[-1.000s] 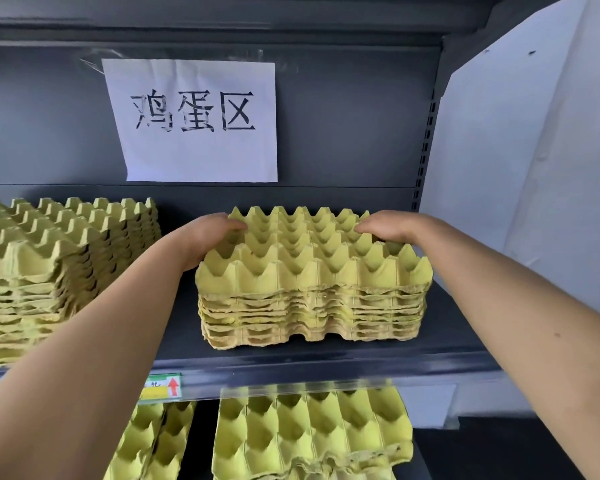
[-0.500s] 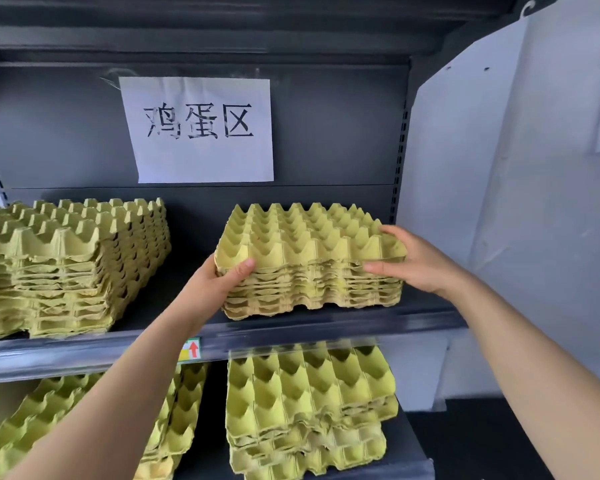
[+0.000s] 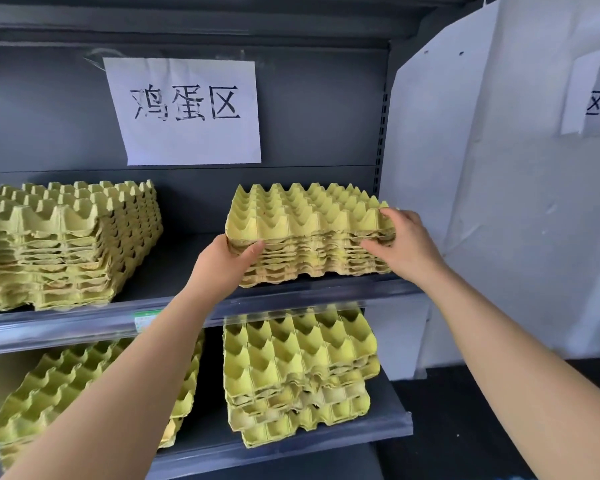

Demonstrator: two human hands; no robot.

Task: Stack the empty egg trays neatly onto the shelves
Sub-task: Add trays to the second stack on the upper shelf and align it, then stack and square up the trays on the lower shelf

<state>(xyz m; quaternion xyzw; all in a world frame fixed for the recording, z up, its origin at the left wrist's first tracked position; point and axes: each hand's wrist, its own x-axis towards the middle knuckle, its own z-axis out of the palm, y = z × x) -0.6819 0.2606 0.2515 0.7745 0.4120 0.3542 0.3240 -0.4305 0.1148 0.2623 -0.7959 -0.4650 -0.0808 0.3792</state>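
White wall (image 3: pixel 516 237) at rt w/ paper sheet (image 3: pixel 584 95), dark floor (image 3: pixel 465 427), handwritten sign (image 3: pixel 187 109) on grey back panel (image 3: pixel 319 109)

Yellow-green egg trays (image 3: pixel 309 216), moulded in a regular grid of peaks and cups, are shown at centre; matching stacks (image 3: pixel 66 237) are seen at left. The shelves (image 3: pixel 167 268) are rendered dark grey; a white sign (image 3: pixel 187 109) at upper centre is marked with black characters.

The left hand (image 3: pixel 222 266) and right hand (image 3: pixel 405 249) are bare, likewise the left forearm (image 3: pixel 136 379) and right forearm (image 3: pixel 506 351).
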